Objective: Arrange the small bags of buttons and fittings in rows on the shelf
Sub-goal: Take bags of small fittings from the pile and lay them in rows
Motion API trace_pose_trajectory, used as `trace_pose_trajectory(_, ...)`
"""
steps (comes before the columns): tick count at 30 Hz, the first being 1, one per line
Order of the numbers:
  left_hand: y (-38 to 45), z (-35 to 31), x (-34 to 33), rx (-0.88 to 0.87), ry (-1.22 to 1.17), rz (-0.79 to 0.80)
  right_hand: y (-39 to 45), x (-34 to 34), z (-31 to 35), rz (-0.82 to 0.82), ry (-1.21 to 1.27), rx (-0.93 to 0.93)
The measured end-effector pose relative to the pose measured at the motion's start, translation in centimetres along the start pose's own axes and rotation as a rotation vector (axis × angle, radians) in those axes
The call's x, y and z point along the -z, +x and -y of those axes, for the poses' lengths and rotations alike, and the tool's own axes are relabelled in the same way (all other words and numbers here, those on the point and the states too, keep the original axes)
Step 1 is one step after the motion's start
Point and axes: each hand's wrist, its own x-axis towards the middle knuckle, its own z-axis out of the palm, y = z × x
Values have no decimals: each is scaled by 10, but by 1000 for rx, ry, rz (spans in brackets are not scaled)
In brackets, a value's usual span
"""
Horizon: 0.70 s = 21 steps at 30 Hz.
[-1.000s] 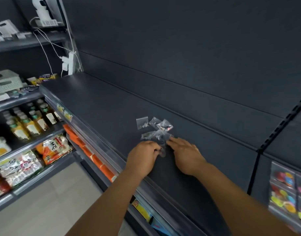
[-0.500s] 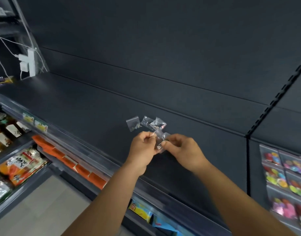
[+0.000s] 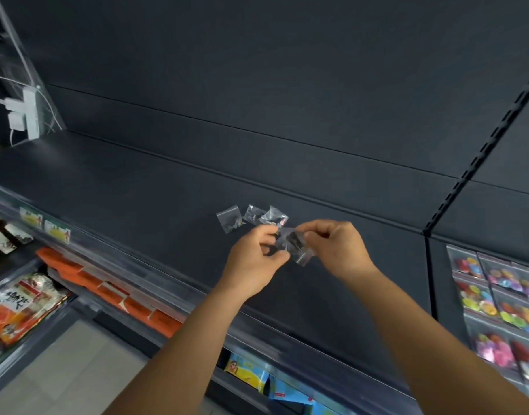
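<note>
Three small clear bags (image 3: 251,217) of dark fittings lie side by side on the dark shelf (image 3: 137,187), just beyond my hands. A small bunch of further clear bags (image 3: 293,244) is held above the shelf between both hands. My left hand (image 3: 254,259) pinches the bunch from the left with thumb and fingers. From the right, my right hand (image 3: 338,250) pinches it with curled fingers. How many bags are in the bunch is unclear.
The shelf's front rail (image 3: 167,274) carries price labels. Bright button packs (image 3: 496,298) hang at the right. Snack packets (image 3: 20,304) and orange boxes (image 3: 107,292) fill lower shelves at left. A white power strip (image 3: 26,112) hangs at the back left.
Both hands lifted a bunch of bags off the shelf and now hold it slightly higher and further apart. The view has swung right and up.
</note>
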Motion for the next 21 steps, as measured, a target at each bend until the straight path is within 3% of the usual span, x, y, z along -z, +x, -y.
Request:
trace_pose_trajectory(2, 3, -4, 0, -64, 18, 30, -1, -1, 9, 62, -61, 91)
trace_pose_trajectory(6, 10, 0, 2, -89, 10, -69, 6, -4, 12, 32, -15, 118)
trace_pose_trajectory(10, 14, 5, 0, -103, 14, 13, 8, -11, 11, 140, -38, 144)
trace_pose_trajectory(12, 17, 5, 1, -91, 13, -33, 12, -14, 11, 70, -16, 139)
trace_pose_trajectory(15, 20, 11, 6, -57, -36, -122, 25, -7, 0, -86, -181, 50)
trace_pose_trajectory(18, 21, 16, 8, -16, -86, -121, 30, -7, -16, 58, -494, -122)
trace_pose_trajectory(21, 22, 18, 6, -12, -90, -100, 29, -13, -19, 103, -524, -225)
